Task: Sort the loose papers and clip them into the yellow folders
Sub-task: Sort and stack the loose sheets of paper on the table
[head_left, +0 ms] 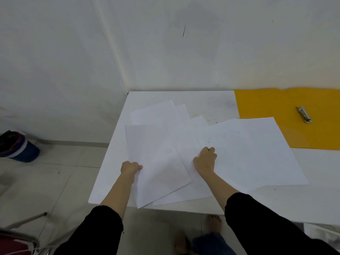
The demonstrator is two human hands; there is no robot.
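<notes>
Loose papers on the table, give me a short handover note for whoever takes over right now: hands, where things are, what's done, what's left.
Left hand grips the near-left sheet by its edge.
Right hand rests with curled fingers on the overlapping loose papers; a pinch cannot be confirmed.
Yellow folder lies open at the table's far right, clip bare, one paper overlapping its near edge.
Done: nothing clipped yet.
Left: gather, sort, clip all papers.
</notes>
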